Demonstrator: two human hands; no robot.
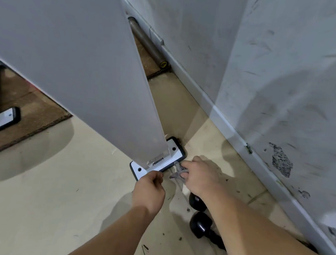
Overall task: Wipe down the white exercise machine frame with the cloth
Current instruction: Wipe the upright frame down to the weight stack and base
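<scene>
A wide white frame post [84,60] of the exercise machine slants down to a white foot plate [171,156] with black edging on the floor. My right hand [201,176] grips a small crumpled grey cloth [176,171] against the plate's near right edge. My left hand [150,188] is curled at the plate's near left corner, fingers closed; whether it pinches anything is hidden.
Two black dumbbells [199,223] lie on the beige floor just under my right forearm. A scuffed white wall with a baseboard [220,115] runs along the right. A metal bar [147,43] lies by the wall further back. Another frame foot [3,118] stands at the left on a brown mat.
</scene>
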